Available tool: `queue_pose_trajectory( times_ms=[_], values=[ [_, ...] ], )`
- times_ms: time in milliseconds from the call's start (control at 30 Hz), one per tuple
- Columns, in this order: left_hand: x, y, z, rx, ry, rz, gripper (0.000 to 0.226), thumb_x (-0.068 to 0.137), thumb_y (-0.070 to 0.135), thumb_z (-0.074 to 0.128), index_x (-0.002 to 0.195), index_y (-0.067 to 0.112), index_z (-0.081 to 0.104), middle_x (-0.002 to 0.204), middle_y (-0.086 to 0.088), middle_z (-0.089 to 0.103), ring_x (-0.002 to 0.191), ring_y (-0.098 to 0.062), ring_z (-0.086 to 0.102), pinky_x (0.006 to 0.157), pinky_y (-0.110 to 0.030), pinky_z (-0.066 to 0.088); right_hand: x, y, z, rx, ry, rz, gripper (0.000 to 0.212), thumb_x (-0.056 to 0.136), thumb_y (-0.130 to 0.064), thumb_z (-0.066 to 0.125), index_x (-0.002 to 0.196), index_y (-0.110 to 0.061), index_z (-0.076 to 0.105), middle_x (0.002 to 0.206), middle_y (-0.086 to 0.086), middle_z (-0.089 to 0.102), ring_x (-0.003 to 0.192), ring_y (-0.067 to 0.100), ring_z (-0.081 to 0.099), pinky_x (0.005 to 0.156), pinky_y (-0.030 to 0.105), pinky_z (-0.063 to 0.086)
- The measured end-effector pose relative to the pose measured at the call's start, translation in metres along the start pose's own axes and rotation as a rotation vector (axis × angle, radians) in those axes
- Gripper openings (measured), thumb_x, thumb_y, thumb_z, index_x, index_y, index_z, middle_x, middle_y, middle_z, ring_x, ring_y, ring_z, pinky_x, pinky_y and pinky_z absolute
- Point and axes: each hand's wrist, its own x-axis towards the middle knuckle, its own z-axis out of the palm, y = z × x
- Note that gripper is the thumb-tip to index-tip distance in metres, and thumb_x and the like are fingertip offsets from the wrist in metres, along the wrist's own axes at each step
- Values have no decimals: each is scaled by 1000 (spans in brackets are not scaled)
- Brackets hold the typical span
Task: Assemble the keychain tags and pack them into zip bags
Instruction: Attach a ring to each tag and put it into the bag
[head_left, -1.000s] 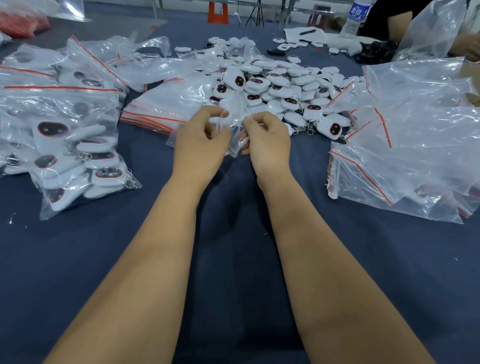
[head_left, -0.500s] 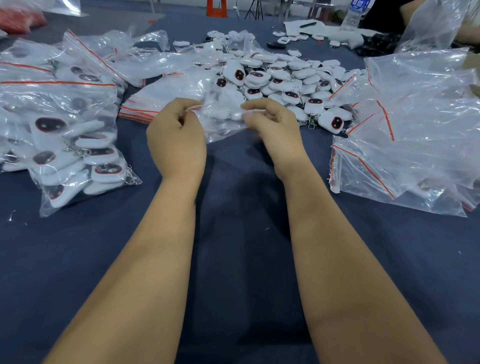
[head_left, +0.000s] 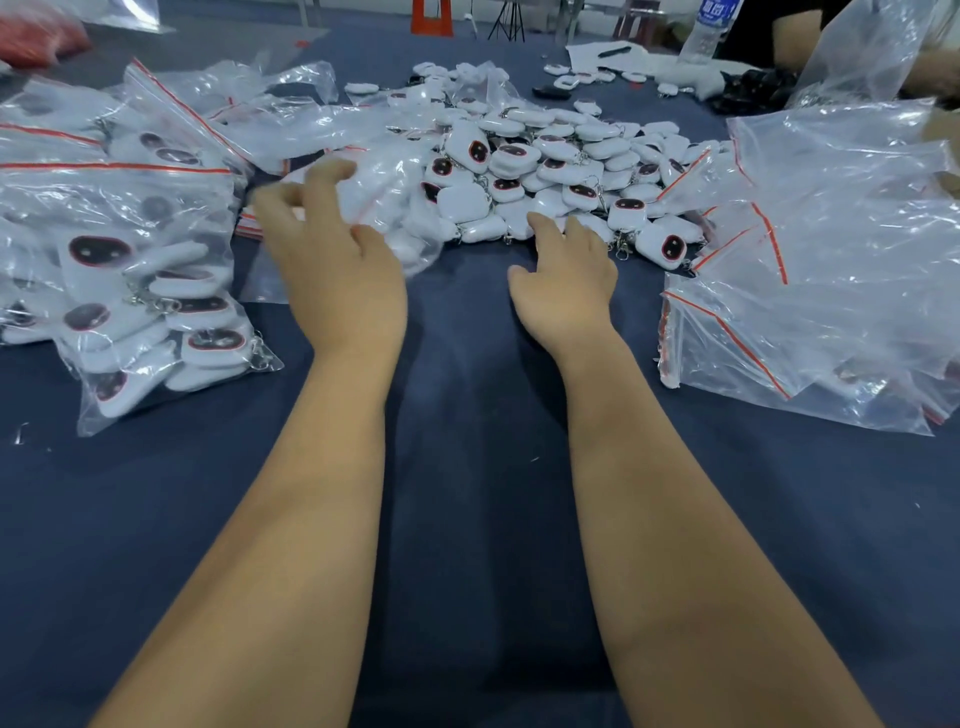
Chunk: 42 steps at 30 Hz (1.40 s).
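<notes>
I take the pile of loose keychain tags (head_left: 550, 171) in the middle of the worktop (head_left: 467, 519) as my landmark and read across from the left. Far left of the pile lies a packed zip bag (head_left: 156, 291) full of tags, its red seal line toward the far side; I judge it safe unless something drags over it. Between that bag and the pile, my left hand (head_left: 332, 260) hovers with fingers spread and slightly blurred, nothing pinched that I can make out, over a loose zip bag (head_left: 384, 208) that lies against the pile's left edge and seems to have tags in it. Whether its seal is closed I cannot tell; if it is open and I lift it by the wrong end, tags could spill back into the pile and the count would be lost. The film is slick and crumpled, so a hasty pinch may catch one layer only. At the pile's near edge my right hand (head_left: 563, 275) lies low over the cloth, fingers loosely extended, the fingertips at the nearest tags, gripping nothing. The rings and chains there look tangled, so pulling one tag could drag neighbours off the heap. Right of the pile is a heap of empty zip bags (head_left: 831, 270), light enough, I think, for a passing forearm to sweep them over the tags.
</notes>
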Motion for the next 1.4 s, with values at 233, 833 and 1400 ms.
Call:
queue_pose_trajectory(
  times_ms=[233,833,1400],
  values=[
    [-2,-11,11,0,-360,-177,50,85,16,48,135,23,43,91,7,57,105,-24,55,69,-29,37,-2,1,-1,25,81,39,57,86,-21,55,142,-21,44,139,5,43,132,29,30,104,36,26],
    [-3,-2,11,-22,-323,32,27,80,-2,44,79,19,62,117,-1,42,96,-14,50,69,-16,34,-2,-15,-2,1244,-67,172,19,94,-6,57,111,-13,62,103,8,66,82,18,63,61,21,51],
    [-5,-4,16,235,-500,48,52,90,22,61,140,18,48,129,-14,47,123,-32,45,98,-41,42,-14,-25,0,1285,-273,-80,19,93,-8,59,111,-12,61,92,22,71,57,15,49,48,21,37]
  ],
)
